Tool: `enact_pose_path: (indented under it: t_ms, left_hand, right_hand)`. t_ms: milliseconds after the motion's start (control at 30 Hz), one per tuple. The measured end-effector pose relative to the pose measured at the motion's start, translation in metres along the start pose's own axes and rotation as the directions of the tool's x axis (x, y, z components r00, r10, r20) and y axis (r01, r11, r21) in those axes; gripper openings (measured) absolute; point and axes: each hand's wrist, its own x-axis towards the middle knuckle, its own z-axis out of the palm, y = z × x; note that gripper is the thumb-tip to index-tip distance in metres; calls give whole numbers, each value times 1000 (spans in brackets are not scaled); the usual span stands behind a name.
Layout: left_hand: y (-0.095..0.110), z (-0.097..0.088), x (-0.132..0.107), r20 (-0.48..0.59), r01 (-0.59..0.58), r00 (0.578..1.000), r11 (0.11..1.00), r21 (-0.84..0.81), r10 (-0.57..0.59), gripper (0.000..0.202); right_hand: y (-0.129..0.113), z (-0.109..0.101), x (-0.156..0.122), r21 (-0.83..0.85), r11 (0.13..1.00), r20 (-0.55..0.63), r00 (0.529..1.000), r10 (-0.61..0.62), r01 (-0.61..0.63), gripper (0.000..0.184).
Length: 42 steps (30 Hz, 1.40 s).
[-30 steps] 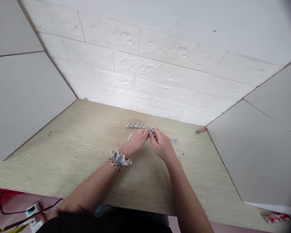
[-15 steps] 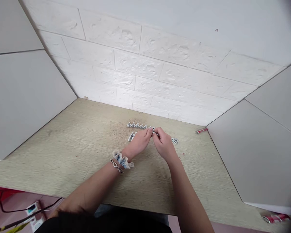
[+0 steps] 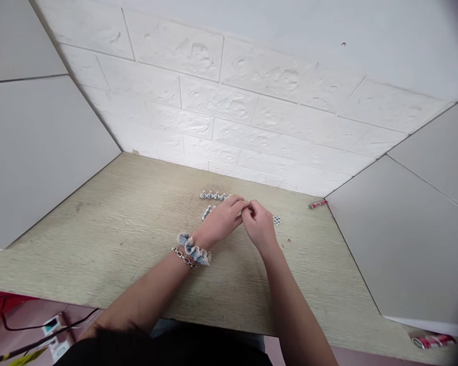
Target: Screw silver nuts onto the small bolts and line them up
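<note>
Over the middle of the table my left hand [image 3: 223, 219] and my right hand [image 3: 258, 226] meet at the fingertips. A small metal bolt, glimpsed between them half a second ago, is now covered by the fingers. The right hand is closed in a pinch around it. The left hand's fingers reach over to the right fingertips, closed on something I cannot make out. Behind the left hand stands a row of metal bolts [image 3: 213, 195], shafts up. More small metal parts [image 3: 207, 212] peek out beside the left hand. To the right of my right hand lie several metal nuts [image 3: 277, 220].
The wooden table [image 3: 110, 218] ends at a white brick-patterned wall [image 3: 213, 107], with pale panels on both sides. A red cylinder [image 3: 318, 204], perhaps a battery, lies by the right panel. Another red cylinder [image 3: 434, 341] is at the front right. Cables [image 3: 41, 330] hang at the lower left.
The left hand has rolled over, its fingers now stretching across to the right hand. It hides more of the bolt row, and the bolt between the fingers has gone out of sight.
</note>
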Motion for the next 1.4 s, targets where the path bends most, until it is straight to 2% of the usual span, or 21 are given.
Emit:
enact_pose_path:
  t_ms: [167,267,333,433,467,533,633,833,1000,1233,1400]
  left_hand:
    - [-5,-6,2,-55,41,998,997,65,-37,18]
    - [-10,-19,6,-157,195,971,979,66,-183,22]
    - [-18,-30,8,-285,316,914,947,52,-290,26]
    - [-40,-47,8,-437,495,797,866,77,-417,28]
    - [-48,-52,7,-430,553,770,829,82,-471,28]
    - [-64,-59,4,-345,638,741,764,95,-576,25]
    - [-81,-64,-2,-266,698,710,701,146,-652,20]
    - [-91,-59,-6,-181,705,707,658,265,-684,20]
    - [-98,-55,-8,-137,683,715,644,345,-685,21]
    - [-97,-52,-7,-123,666,732,665,337,-670,24]
    - [-89,-55,-5,-123,664,732,660,351,-670,33]
  right_hand:
    - [-1,2,0,-16,995,30,995,-96,96,27]
    - [0,1,1,-10,996,35,996,-83,84,30]
    - [0,0,1,-14,998,36,997,-62,63,30]
    - [1,-1,1,-14,999,33,998,-51,52,31]
    - [1,-1,1,-10,998,31,998,-54,55,31]
    - [2,-1,0,-4,998,31,998,-62,62,33]
    - [2,-1,0,-12,999,54,997,-50,50,36]
    - [5,2,1,-96,995,154,988,15,0,38]
    - [12,9,2,-226,973,210,978,6,42,33]
    - [8,16,-1,-237,958,287,954,-91,163,29]
    - [3,23,-7,-210,928,337,914,-228,309,39]
